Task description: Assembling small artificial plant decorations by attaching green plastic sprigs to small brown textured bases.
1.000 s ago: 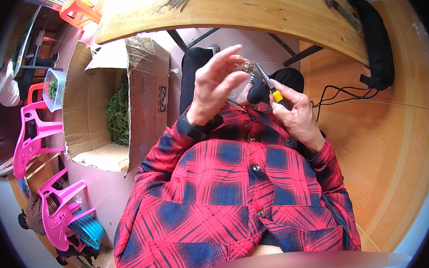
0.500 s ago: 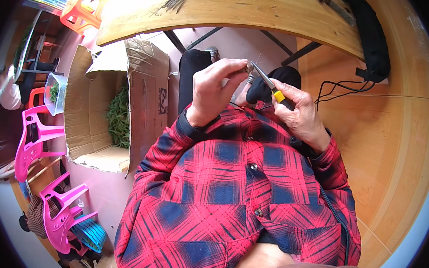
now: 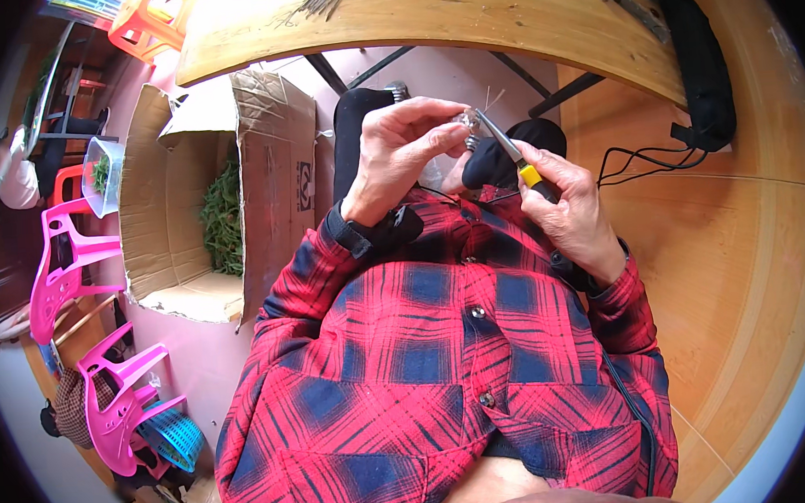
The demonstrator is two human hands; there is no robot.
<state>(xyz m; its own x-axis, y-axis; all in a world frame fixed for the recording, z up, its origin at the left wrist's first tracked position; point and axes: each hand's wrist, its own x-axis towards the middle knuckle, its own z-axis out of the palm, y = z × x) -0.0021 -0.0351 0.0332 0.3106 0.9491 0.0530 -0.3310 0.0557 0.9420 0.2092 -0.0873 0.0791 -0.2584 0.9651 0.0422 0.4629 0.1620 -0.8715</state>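
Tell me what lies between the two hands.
In the head view, a small piece pinched in the left hand, then the pliers held in the right hand, their tips at or near the piece.

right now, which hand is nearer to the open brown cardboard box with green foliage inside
Left. The left hand is apart from the brown cardboard box, to its right; the right hand is farther right.
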